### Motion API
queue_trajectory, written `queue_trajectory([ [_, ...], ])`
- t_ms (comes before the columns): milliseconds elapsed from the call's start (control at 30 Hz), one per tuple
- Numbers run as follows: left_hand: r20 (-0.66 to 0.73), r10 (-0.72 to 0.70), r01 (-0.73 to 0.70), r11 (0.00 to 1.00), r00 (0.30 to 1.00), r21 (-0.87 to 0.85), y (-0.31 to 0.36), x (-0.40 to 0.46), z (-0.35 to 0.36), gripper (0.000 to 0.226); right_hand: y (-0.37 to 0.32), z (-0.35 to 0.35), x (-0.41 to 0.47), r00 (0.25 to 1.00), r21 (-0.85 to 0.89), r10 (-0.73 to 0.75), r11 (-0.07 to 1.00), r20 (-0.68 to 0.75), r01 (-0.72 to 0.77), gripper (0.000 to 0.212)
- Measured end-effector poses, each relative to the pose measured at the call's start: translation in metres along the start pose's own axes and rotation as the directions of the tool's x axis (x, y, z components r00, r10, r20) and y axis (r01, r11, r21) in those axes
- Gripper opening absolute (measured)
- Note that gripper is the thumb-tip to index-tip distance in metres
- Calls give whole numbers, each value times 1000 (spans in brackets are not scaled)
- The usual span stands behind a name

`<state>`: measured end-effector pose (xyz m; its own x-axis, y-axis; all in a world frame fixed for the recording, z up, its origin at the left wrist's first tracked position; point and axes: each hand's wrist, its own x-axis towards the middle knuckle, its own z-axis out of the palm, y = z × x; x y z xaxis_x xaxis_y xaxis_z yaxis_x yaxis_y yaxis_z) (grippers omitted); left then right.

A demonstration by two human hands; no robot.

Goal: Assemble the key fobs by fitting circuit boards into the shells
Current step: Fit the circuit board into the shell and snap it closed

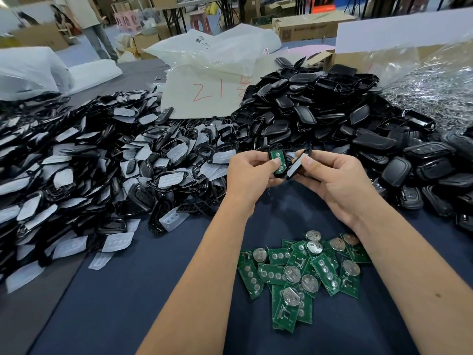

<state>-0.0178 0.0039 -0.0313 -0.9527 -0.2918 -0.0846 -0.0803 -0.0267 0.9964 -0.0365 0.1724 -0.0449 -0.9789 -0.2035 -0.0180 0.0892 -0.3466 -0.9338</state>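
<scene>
My left hand [249, 170] has its grip closed on a black shell [277, 163] with a green circuit board [278, 160] seated in it. Right hand [332, 175] pinches a second shell half [297, 165] just beside. Both held above the surface [153, 290], loose boards [302, 272] below.

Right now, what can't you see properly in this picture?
- Head view: the left hand covers much of the shell holding the green board.
- The right hand tilts its black cover edge-on, so its face is hidden.
- The red writing on the white bag is cut off by the black shells.
</scene>
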Motion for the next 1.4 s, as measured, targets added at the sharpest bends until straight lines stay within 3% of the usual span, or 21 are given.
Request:
queue_trajectory([
  [200, -7, 207, -201, 959, 978, 200, 0, -4, 5, 5, 3, 0, 1, 999, -18, -23, 1000, -29, 22, 17],
  [367, 69, 315, -320, 888, 946, 330, -2, -6, 10, 8, 5, 0, -1, 995, -83, -71, 994, -68, 65, 11],
  [767, 147, 322, -353, 871, 935, 340, 1, -8, 11, 14, 6, 3, -2, 989, -107, -106, 990, -99, 96, 11],
  [1067, 260, 423, -497, 724, 868, 479, 2, -10, 6, 30, 2, 5, -4, 988, -95, -112, 990, -110, 102, 10],
  [1233, 239, 427, -488, 726, 872, 484, 4, -9, 4, 29, 2, 3, -3, 987, -147, -118, 984, -109, 101, 3],
  [1333, 254, 369, -448, 740, 894, 501, 4, -7, 0, 29, 0, -3, -2, 986, -282, -155, 950, -61, 132, 29],
  [1400, 263, 326, -417, 750, 908, 513, 5, -5, -4, 28, -3, -8, -2, 982, -377, -186, 908, 24, 181, 35],
])
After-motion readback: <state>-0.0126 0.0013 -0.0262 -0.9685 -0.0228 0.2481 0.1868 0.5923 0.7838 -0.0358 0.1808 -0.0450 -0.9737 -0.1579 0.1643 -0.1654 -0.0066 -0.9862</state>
